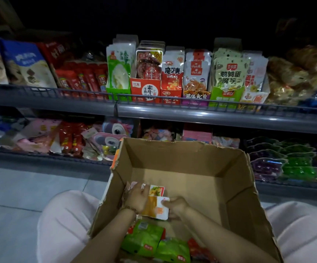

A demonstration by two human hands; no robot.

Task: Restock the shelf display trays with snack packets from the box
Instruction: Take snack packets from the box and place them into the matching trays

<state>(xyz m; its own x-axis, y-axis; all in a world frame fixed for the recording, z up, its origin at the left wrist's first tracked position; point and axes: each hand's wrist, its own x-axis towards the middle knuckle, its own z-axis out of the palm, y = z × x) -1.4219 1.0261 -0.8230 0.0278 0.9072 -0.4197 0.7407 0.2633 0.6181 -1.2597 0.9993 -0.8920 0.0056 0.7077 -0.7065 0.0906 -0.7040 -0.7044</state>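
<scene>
Gathering a small stack of packets (pixel 156 206) by the left wall of the box (pixel 182 158), both hands hold it — left hand (pixel 137 198) curled over its top, right hand (pixel 175 205) pinching its right end. Squaring the stack before lifting should let it slide upright into the white tray (pixel 253 98) at the right end of the shelf (pixel 211 114).

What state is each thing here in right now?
cardboard box: open, flaps up.
white-and-orange carton: inside the box, held by both hands.
left hand: grips carton.
right hand: grips carton.
green packets: lying in box.
display trays: upright on shelf, full.
</scene>
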